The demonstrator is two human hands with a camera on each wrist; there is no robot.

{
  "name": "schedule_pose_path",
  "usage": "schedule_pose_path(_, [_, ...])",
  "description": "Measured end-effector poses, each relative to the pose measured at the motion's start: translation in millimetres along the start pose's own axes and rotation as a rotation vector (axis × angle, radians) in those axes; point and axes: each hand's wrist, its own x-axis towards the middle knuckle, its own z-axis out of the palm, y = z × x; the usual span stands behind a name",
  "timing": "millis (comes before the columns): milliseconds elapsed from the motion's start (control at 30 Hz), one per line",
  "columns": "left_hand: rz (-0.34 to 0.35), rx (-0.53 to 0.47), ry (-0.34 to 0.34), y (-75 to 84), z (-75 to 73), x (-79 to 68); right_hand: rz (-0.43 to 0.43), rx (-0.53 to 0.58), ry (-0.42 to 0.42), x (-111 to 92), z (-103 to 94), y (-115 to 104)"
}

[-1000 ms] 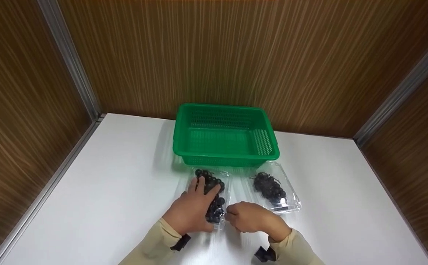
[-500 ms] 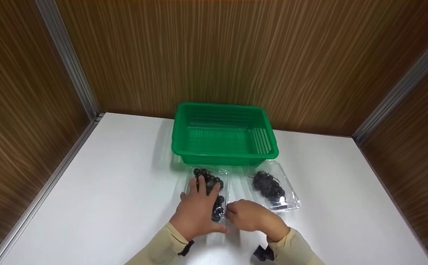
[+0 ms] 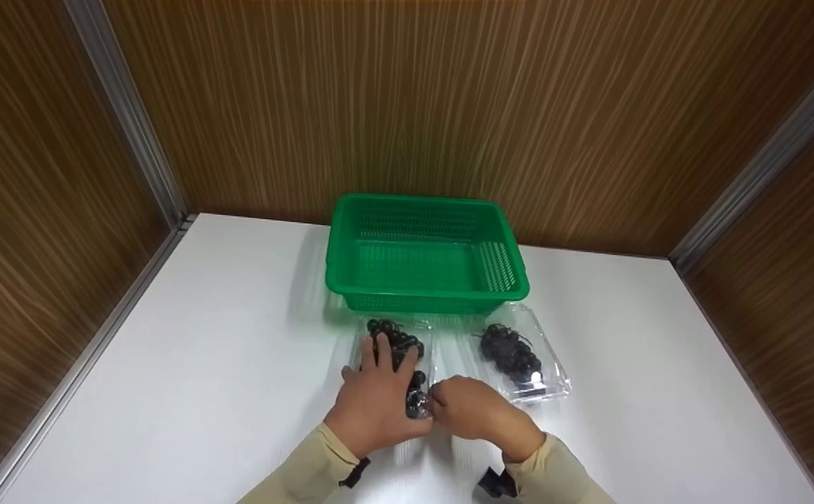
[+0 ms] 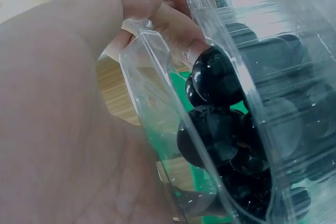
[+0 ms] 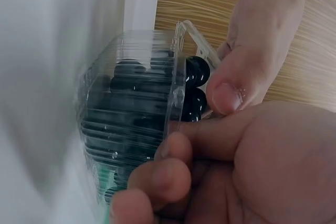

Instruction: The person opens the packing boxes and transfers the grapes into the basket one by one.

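Note:
A clear plastic clamshell box (image 3: 429, 343) holds dark grapes (image 3: 417, 402) in front of the green basket. My left hand (image 3: 375, 402) lies over its lid with fingers spread, the thumb stretched along the near edge. At the right side my right hand (image 3: 473, 409) pinches the box's rim, its other fingers curled. In the left wrist view, a gap shows between the lid (image 4: 144, 85) and the base rim (image 4: 252, 98), with grapes inside. The right wrist view shows the right thumb (image 5: 212, 136) reaching into that gap, fingers outside the ribbed base (image 5: 123, 119).
A second clear clamshell box (image 3: 553, 364) with dark grapes (image 3: 511, 353) lies to the right. Behind both boxes stands a green perforated basket (image 3: 427, 294) on the white table (image 3: 225, 336). Wood-patterned panels (image 3: 420, 98) enclose the table at the back and sides.
My left hand has shifted right over the lid, its thumb moving up to the near right corner. The right hand stays at the rim and has moved only slightly.

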Motion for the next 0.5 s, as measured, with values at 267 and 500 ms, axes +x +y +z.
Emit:
schedule_pose_path(267, [0.004,-0.047,-0.033,-2.0,-3.4,0.5,0.002,-0.026,0.011,-1.2,0.7,-1.4])
schedule_pose_path(500, [0.001,-0.078,-0.062,-3.7,-4.6,-0.1,0.004,-0.038,0.015,-0.2,1.3,0.0])
